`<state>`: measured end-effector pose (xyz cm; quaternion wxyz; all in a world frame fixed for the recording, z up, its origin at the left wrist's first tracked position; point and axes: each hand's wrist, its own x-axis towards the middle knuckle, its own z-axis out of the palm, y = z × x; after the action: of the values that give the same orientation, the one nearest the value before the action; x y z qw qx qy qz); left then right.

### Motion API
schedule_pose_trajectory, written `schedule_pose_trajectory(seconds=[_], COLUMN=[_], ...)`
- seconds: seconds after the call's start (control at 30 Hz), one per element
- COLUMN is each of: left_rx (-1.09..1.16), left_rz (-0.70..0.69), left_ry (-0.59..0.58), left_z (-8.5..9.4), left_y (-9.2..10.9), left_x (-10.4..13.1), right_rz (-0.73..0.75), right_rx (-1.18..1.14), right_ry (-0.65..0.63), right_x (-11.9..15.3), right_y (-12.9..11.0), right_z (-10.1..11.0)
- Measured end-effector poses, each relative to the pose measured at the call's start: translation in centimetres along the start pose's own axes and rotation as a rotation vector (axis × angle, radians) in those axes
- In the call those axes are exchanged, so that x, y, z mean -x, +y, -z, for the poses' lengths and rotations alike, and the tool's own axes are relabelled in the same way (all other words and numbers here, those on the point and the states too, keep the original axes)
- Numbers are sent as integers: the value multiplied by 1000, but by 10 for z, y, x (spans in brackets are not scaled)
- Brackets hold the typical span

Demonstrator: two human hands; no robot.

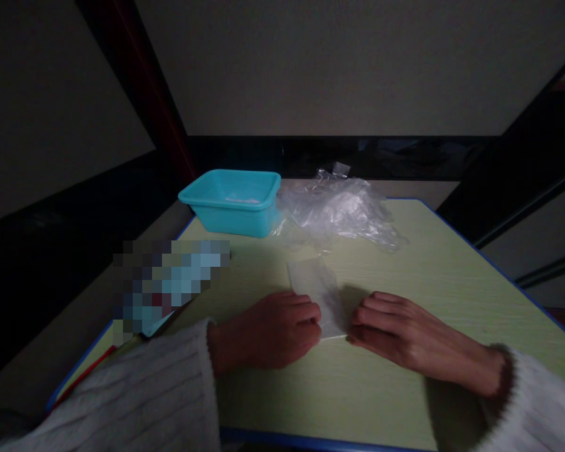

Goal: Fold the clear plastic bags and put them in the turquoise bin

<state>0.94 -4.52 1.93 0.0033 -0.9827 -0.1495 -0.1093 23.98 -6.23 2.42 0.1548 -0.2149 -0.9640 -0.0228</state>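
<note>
A small, flat, whitish packet (328, 307) lies on the table between my hands. It looks like thin plastic or paper; I cannot tell which. My left hand (282, 329) is closed, its curled fingers lying over the packet's left edge. At the packet's lower right corner, my right hand (400, 329) is closed too, with thumb and fingertips pinched together there. The fingertips of both hands are partly hidden.
Toward the back left stands a turquoise plastic basin (235, 216). Beside it is a crumpled heap of clear plastic bags (343, 210). A pixelated, blurred-out object (179, 285) lies at the left. The light-wood table (452, 270) has a blue edge, with a wall behind.
</note>
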Motion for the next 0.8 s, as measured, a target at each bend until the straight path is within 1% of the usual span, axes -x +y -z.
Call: schedule_pose_trajectory(seconds=[0.1,0.27,0.47,0.67,0.8], left_rx=[-6,-15,-3,40,23], left_rz=[0,3,10,58,85], left_ry=[-25,-4,19,63,87], left_z=[-1,-3,-4,-7,-10], left_y=[0,0,0,1,3], left_x=[-1,-1,-1,-1,-1], right_rz=[11,19,107,95,42], right_rx=[20,48,121,147,112], right_ry=[-3,30,30,76,90], right_x=[-2,-6,-9,-7,-7], right_y=[-1,-3,-4,-1,0], right_z=[-1,-1,-1,-8,-8])
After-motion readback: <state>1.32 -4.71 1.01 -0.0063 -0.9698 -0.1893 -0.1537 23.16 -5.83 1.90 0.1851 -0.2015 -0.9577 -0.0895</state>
